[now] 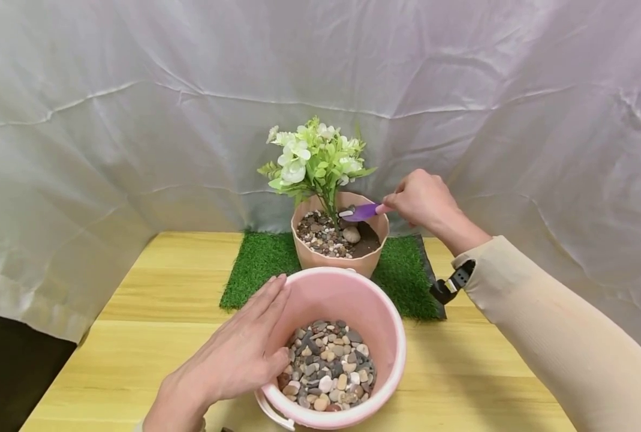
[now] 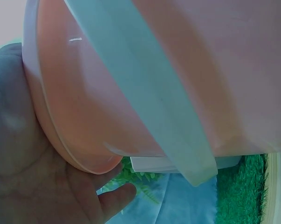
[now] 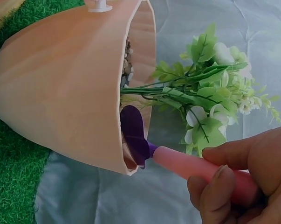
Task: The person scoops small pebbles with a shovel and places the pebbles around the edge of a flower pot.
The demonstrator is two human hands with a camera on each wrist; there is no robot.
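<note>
two hands: my right hand (image 1: 424,197) grasps the trowel (image 1: 362,212), blade (image 3: 134,133) at the mouth of the pot (image 1: 331,261); my left hand (image 1: 239,354), fingers straight, rests on the bucket (image 1: 342,294). only the head view shows the bucket's pebbles (image 1: 325,372); the right wrist view bares the pink handle (image 3: 191,165).

We can read no text, label, brand, number or sign in any of the three views: none on the bucket (image 1: 342,300), the pot (image 3: 63,91), the trowel (image 3: 180,161) or the black strap (image 1: 463,276). A small pale streak (image 2: 75,39) on the bucket gives us no letters.
</note>
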